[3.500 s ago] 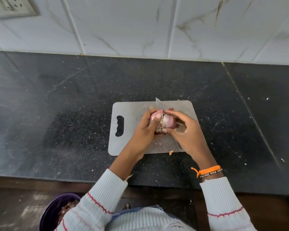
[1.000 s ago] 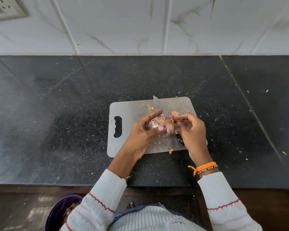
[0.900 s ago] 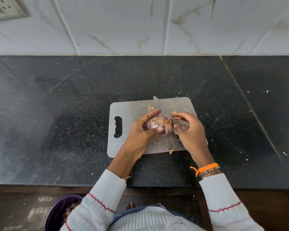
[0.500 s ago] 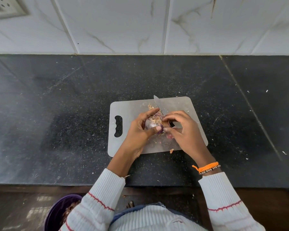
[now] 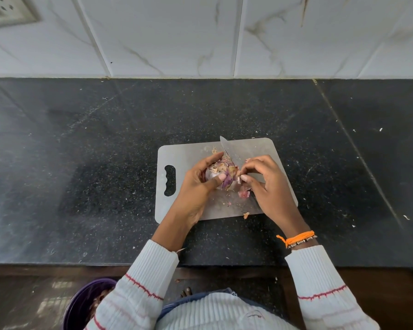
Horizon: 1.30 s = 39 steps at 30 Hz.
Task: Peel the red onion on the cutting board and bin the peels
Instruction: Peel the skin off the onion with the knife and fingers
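Where the black speckled surface (image 5: 105, 163) meets a wall of white marbled tiles (image 5: 165, 36), a grey cutting board (image 5: 184, 158) lies flat, scraps scattered around it. The left hand (image 5: 198, 184) is wrapped around the red onion (image 5: 221, 171) just above the board; the right hand (image 5: 270, 184) pinches a strip of peel (image 5: 238, 178) at its side. A knife (image 5: 228, 148) lies behind them. A purple bin (image 5: 81, 303) stands on the floor below.
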Motion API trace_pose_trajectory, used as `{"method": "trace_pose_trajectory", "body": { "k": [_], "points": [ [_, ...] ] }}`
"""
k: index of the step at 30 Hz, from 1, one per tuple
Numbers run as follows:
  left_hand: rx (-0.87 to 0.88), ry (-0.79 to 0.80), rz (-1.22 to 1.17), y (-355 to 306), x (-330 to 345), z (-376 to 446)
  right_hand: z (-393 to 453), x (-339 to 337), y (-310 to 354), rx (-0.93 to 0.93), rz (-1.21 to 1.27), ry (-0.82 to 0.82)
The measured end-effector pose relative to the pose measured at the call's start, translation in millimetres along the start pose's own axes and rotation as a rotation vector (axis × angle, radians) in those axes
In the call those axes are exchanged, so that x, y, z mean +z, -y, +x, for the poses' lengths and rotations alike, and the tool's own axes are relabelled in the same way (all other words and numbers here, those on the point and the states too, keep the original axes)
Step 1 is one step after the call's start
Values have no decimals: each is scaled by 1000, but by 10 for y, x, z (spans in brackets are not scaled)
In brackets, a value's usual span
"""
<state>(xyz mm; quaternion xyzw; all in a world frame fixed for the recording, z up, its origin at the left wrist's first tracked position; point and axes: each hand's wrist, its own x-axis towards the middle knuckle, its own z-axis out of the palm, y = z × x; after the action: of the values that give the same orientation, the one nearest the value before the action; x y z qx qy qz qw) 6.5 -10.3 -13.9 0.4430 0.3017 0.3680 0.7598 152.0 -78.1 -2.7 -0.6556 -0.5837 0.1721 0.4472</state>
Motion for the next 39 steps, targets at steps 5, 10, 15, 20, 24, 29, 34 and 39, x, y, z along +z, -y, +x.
{"method": "trace_pose_trajectory", "body": {
  "k": [5,10,15,20,24,29,34,39],
  "points": [
    [-47,-77,-95,0,-4,0,6,31,-75,35,-101,-3],
    [-72,-150,-153,-37,-50,6,-4,53,-171,138,-183,58],
    [-136,-168,-262,-40,-9,5,-15,116,-12,197,162,14],
    [-223,-123,-361,-60,77,-16,-22,188,137,202,416,-25],
    [-256,-122,-393,-47,112,-17,-20,195,147,150,430,-59],
    [-260,-100,-354,-54,111,-28,-26,207,91,95,393,-98],
    [-232,-58,-365,-71,118,-42,-14,230,67,45,380,-124],
    [-234,-84,-414,-86,120,-58,-16,232,-42,287,427,-217]
  ]
}}
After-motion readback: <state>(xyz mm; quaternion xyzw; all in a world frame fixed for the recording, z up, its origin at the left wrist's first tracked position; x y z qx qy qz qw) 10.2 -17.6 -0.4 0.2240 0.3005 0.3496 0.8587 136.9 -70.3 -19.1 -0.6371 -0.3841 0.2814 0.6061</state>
